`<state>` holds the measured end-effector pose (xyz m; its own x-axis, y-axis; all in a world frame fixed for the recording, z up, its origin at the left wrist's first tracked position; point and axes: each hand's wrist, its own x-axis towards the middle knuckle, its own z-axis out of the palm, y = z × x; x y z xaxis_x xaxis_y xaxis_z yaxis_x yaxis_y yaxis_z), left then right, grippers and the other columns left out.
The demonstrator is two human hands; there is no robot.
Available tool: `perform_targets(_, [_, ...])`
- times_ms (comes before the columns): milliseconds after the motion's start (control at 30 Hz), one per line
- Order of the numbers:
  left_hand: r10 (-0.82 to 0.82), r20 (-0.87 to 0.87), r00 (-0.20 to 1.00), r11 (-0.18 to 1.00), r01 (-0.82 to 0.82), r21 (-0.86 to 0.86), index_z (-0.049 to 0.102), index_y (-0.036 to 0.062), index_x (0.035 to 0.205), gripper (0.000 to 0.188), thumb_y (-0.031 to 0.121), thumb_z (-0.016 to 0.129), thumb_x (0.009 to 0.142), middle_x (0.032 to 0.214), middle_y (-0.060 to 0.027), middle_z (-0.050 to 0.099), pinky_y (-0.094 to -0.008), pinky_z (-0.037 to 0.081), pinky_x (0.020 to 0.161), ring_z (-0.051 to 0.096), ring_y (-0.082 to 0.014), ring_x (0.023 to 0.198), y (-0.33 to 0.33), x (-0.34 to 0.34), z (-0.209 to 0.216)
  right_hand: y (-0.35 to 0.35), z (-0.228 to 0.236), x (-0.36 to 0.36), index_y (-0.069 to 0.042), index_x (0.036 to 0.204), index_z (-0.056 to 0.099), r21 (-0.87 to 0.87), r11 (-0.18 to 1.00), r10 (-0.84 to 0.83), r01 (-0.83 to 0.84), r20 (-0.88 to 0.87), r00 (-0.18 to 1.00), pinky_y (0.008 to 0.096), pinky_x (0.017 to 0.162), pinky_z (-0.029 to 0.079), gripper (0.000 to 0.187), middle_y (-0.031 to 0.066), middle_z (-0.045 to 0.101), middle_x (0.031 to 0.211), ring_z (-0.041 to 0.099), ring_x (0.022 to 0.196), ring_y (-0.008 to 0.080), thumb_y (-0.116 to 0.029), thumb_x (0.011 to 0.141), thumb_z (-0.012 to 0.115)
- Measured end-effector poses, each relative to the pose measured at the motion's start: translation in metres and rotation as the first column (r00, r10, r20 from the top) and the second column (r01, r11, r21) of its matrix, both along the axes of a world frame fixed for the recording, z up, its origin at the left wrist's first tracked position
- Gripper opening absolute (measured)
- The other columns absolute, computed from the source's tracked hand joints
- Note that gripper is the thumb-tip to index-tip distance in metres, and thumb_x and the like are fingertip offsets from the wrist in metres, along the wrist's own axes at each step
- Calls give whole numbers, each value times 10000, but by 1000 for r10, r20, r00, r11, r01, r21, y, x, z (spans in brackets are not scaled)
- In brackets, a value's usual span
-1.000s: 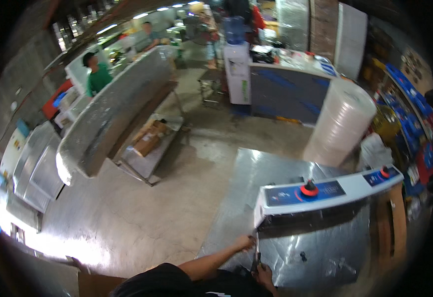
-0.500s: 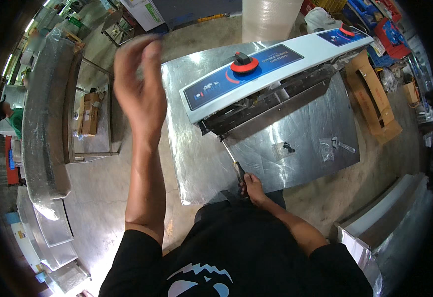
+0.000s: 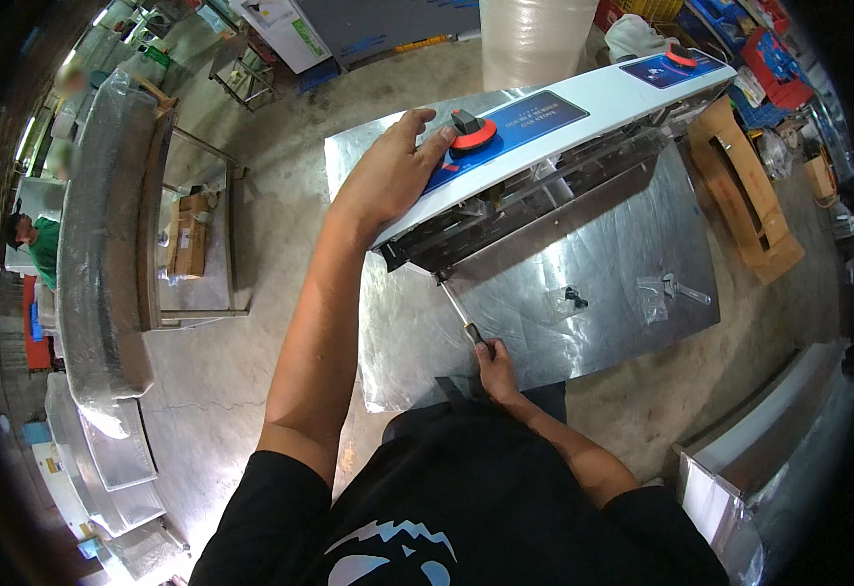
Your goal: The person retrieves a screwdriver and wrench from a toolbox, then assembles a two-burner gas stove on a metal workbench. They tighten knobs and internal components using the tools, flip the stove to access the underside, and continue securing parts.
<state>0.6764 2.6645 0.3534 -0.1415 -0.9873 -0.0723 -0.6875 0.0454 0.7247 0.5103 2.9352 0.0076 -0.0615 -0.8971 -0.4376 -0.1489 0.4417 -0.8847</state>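
A double-burner gas stove [image 3: 583,128] with a white front panel lies on a metal-topped table [image 3: 583,337], its dark underside frame turned toward me. My left hand [image 3: 393,174] grips the panel's left end; its fingers lie along the far edge and its thumb sits by the black-and-red knob [image 3: 471,133]. In my right hand [image 3: 498,371], closed round the handle, is a screwdriver [image 3: 459,311]. Its shaft points away from me, and the tip meets the frame's near left corner. Whatever the tip touches is too small to make out.
On the tabletop lie a small bag with black parts [image 3: 574,299] and an adjustable wrench [image 3: 683,288] beside a clear bag. An open cardboard box [image 3: 745,195] stands at the right. Wrapped metal goods [image 3: 105,254] and a rack occupy the left; a bubble-wrap roll [image 3: 530,44] stands behind the table.
My left hand has come down from the air at the left onto the stove's panel beside the knob. My right hand keeps the screwdriver at the same corner.
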Motion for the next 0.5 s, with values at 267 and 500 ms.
perform_targets(267, [26, 26, 999, 998, -25, -51, 499, -64, 1409, 646, 469, 500, 1044, 1365, -319, 575, -412, 431, 1085, 569, -409, 1283, 5, -1, -2, -11, 19, -24, -93, 1042, 609, 671, 712, -441, -208, 657, 611, 286, 444, 339, 288, 16, 550, 733, 410, 486, 98, -379, 1017, 622])
perform_targets(500, [22, 49, 999, 985, -13, -170, 554, -66, 1326, 597, 452, 492, 1037, 1235, -326, 619, -521, 450, 1022, 580, -492, 1156, -3, 1, -18, -22, 48, -18, 22, 1101, 646, -210, 951, 124, -227, -416, 901, 492, 849, 491, 313, 236, 656, 1042, 619, 975, 440, -260, 966, 633])
